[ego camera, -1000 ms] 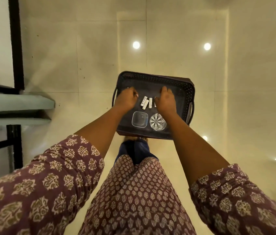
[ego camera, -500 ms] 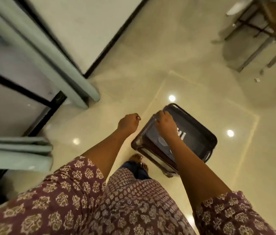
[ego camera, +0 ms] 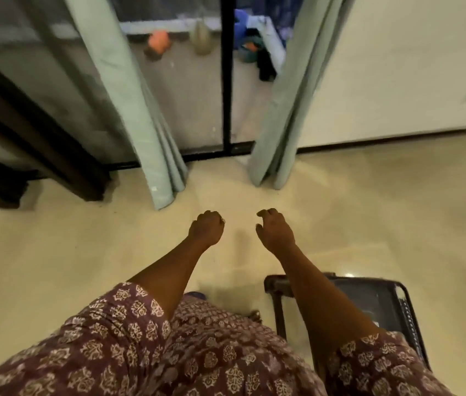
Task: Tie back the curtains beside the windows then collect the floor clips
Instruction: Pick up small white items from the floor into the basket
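Two pale green curtains hang down to the floor on either side of a glass window with a black frame: the left curtain and the right curtain. Both hang loose. My left hand is held out over the floor in a closed fist; anything inside it is hidden. My right hand hovers beside it with its fingers loosely curled and apart, holding nothing. Both hands are well short of the curtains. The dark plastic basket stands on the floor at my lower right, its contents blurred.
Cream tiled floor spreads ahead. A dark, blurred frame or piece of furniture stands at the left. Beyond the glass are an orange pot and other small items. A white wall is on the right.
Both hands have lifted out of the basket. The view has swung up from the basket to the curtains, so the basket now lies at my lower right.
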